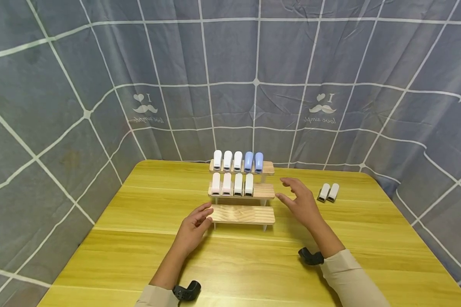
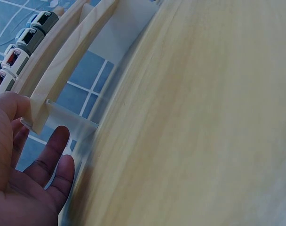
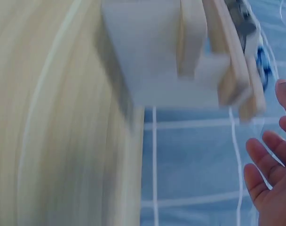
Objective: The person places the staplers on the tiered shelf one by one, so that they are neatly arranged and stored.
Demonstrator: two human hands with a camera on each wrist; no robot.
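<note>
A three-tier wooden display stand (image 1: pixel 240 214) sits on the table. Three white mini staplers (image 1: pixel 228 160) and two blue mini staplers (image 1: pixel 259 162) line its top tier. The middle tier holds two pink-and-white mini staplers (image 1: pixel 216 184) and two white mini staplers (image 1: pixel 249 184); its right end is bare, as is the bottom tier. My left hand (image 1: pixel 191 229) rests at the left end of the bottom tier, a digit touching the board end in the left wrist view and the other fingers loosely spread. To the right of the stand, my right hand (image 1: pixel 302 204) hovers with thumb and fingers apart, holding nothing.
Two more white mini staplers (image 1: pixel 332 192) lie side by side on the wooden table (image 1: pixel 230 268), right of my right hand. A grey checked curtain (image 1: pixel 230 85) hangs behind the table and along both sides. Black wrist cameras (image 1: pixel 311 256) sit on both wrists.
</note>
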